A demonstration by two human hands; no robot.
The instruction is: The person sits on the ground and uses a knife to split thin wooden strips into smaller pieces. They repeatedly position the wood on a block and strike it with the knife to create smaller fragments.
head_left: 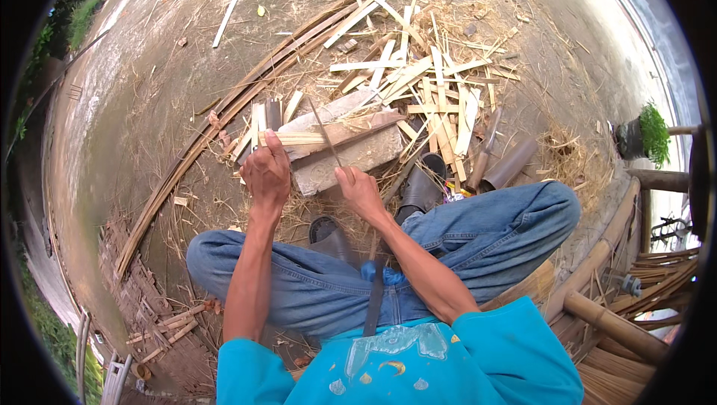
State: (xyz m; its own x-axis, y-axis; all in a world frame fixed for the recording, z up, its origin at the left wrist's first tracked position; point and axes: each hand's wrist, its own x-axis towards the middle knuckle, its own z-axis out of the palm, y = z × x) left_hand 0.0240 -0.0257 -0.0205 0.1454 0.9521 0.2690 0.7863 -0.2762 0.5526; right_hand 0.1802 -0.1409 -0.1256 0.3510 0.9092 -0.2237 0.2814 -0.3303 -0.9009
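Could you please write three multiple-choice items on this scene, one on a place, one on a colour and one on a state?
1. Where does the bamboo strip rest?
A. on the wooden block
B. on a chair
C. in a bucket

2. What colour are the trousers?
A. red
B. blue
C. white

3. What does the right hand do?
A. lies open and empty
B. grips a knife
C. holds a cup

Answers: 1 A, the left hand presses it onto the block; 2 B, blue denim; 3 B, fingers closed round the handle.

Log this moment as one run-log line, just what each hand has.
left hand: grips pale split bamboo strips | right hand: holds thin dark blade over strips | under: grey wooden block | seated, blue jeans
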